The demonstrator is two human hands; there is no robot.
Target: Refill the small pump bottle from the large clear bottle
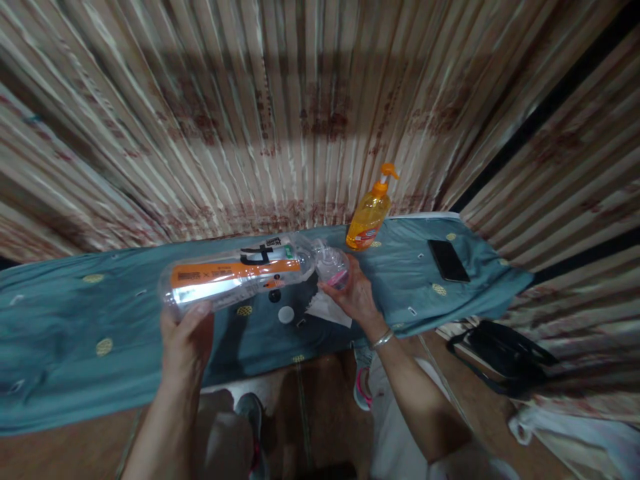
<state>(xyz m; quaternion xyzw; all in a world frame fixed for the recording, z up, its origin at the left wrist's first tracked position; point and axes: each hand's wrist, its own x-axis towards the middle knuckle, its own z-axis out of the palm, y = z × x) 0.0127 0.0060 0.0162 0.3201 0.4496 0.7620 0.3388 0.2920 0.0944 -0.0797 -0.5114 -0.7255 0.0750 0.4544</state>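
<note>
My left hand (189, 333) is wrapped round the base of a large clear plastic bottle (235, 273) with an orange and silver label. The bottle lies nearly level above the table, its neck toward the right. My right hand (354, 297) grips a small clear plastic bottle (331, 261) with something pink on its side. The mouths of the two bottles meet or overlap; I cannot tell whether they touch. Below them on the cloth lie a white round cap (286, 315), a small dark round cap (275, 295) and a white tissue (329, 309).
A teal patterned cloth (135, 320) covers the long table. An orange pump bottle (369, 217) stands at the back, and a black phone (449, 260) lies to its right. Pleated curtains (300, 100) rise behind. A black bag (505, 353) rests at the lower right.
</note>
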